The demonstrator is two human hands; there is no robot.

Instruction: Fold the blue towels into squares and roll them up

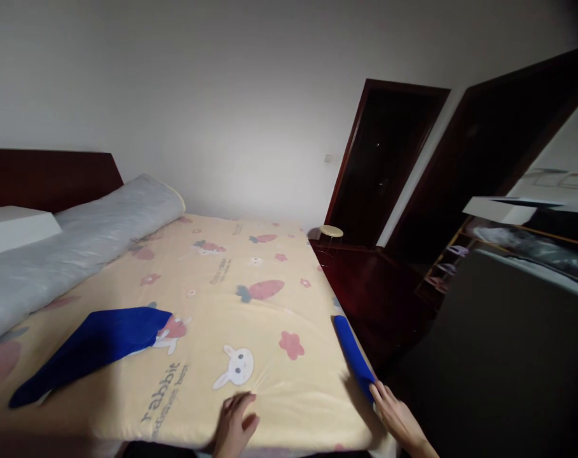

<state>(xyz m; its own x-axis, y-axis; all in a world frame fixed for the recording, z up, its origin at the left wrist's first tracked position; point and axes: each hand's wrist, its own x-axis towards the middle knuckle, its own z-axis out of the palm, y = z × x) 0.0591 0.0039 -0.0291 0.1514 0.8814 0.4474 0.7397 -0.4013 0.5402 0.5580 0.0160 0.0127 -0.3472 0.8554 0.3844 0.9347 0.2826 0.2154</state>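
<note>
A bed [212, 331] with a cream sheet printed with rabbits and carrots lies before me. My right hand [394, 410] is at its right edge, fingers closed on the near end of a long blue strip [350, 350] that looks like folded or rolled cloth. My left hand [236, 420] rests at the near edge of the mattress, loosely bent, thumb apart from the fingers, holding nothing. Farther left, a crumpled blue cloth [98, 334] lies on the sheet, with a white and pink bit showing at its right end.
A grey rolled mat or quilt [126, 207] and a white box [19, 229] lie by the dark headboard [50, 175]. Beyond the bed stands a round stool [331, 231] near a dark door [386, 165]. A dark cabinet-like block [503, 356] and cluttered shelf [460, 251] stand right.
</note>
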